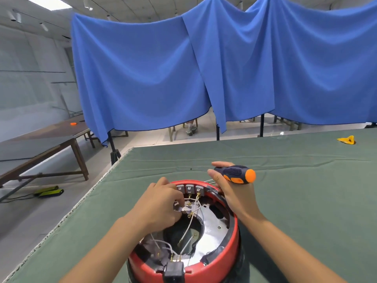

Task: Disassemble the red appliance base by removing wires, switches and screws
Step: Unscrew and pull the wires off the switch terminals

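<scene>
Head view: screwdriver (236, 174) handle lies crosswise, butt rightward

Appliance base (232, 250) sat on table (306, 201), lower centre of frame. Left hand (161, 203) reached inside it; right hand (232, 193), at its far-right rim, held screwdriver (236, 174).

blue curtains (204, 64) | wooden table (40, 144) | possibly tiled floor (26, 213)

No readable text, label, brand, number or sign shows anywhere; the three small grey switch blocks (189, 188) at the far rim carry only unreadable marks
</scene>
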The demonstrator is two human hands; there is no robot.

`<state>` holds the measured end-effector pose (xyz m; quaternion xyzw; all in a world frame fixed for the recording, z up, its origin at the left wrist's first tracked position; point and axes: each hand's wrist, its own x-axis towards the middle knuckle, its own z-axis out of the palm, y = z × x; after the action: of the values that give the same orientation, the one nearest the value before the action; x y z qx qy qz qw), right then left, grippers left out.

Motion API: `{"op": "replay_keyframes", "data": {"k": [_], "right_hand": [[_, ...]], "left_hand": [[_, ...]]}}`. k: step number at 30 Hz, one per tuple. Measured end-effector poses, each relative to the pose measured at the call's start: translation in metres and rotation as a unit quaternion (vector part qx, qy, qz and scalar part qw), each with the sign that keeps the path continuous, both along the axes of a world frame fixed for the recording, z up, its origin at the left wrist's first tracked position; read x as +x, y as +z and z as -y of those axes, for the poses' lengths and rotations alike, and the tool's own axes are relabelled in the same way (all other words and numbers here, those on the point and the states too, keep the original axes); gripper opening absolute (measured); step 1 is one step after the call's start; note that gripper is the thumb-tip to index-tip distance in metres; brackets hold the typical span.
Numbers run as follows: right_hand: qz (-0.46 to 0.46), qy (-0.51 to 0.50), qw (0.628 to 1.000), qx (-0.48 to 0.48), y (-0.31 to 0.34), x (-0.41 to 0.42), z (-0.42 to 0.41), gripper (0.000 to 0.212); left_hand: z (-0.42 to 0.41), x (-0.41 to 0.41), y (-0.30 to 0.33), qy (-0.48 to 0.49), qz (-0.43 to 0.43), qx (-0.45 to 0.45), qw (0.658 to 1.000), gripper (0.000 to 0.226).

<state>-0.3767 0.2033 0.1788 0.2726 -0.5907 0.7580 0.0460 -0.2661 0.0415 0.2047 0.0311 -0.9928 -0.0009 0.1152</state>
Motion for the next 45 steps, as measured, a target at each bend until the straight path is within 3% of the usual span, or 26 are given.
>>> {"op": "replay_keyframes", "data": {"k": [7, 12, 18, 22, 25, 33, 37, 42, 45], "right_hand": [[-0.013, 0.009, 1.000, 0.006, -0.006, -0.006, 0.002, 0.015], [-0.011, 0.001, 1.000, 0.023, -0.010, -0.008, 0.002, 0.014], [-0.011, 0.001, 1.000, 0.019, -0.008, -0.006, 0.000, 0.012], [0.012, -0.009, 1.000, -0.012, -0.007, -0.004, 0.001, 0.018], [0.081, -0.044, 0.994, -0.059, -0.008, -0.004, 0.003, 0.019], [0.144, -0.135, 0.973, -0.116, -0.013, -0.017, -0.005, 0.010], [0.166, -0.173, 0.964, -0.111, -0.019, -0.032, -0.017, 0.006], [0.174, -0.179, 0.964, -0.089, -0.027, -0.038, -0.021, 0.007], [0.171, -0.177, 0.966, -0.074, -0.028, -0.038, -0.020, 0.009]], "left_hand": [[-0.003, -0.003, -0.012, 0.005, -0.022, -0.042, 0.999, 0.017], [-0.001, -0.003, -0.015, -0.001, -0.057, -0.006, 0.998, 0.014], [-0.004, -0.001, -0.010, -0.016, -0.151, 0.109, 0.982, 0.008], [-0.010, -0.011, 0.008, 0.010, -0.233, 0.279, 0.932, 0.009], [-0.015, -0.035, 0.022, 0.017, -0.263, 0.283, 0.922, 0.013], [-0.014, -0.109, 0.003, 0.094, -0.149, 0.130, 0.976, 0.015], [-0.013, -0.125, -0.006, 0.097, -0.088, 0.159, 0.978, 0.016], [-0.007, -0.116, -0.002, 0.090, -0.075, 0.175, 0.978, 0.021], [0.002, -0.098, 0.002, 0.057, 0.039, 0.233, 0.970, 0.038]]}}
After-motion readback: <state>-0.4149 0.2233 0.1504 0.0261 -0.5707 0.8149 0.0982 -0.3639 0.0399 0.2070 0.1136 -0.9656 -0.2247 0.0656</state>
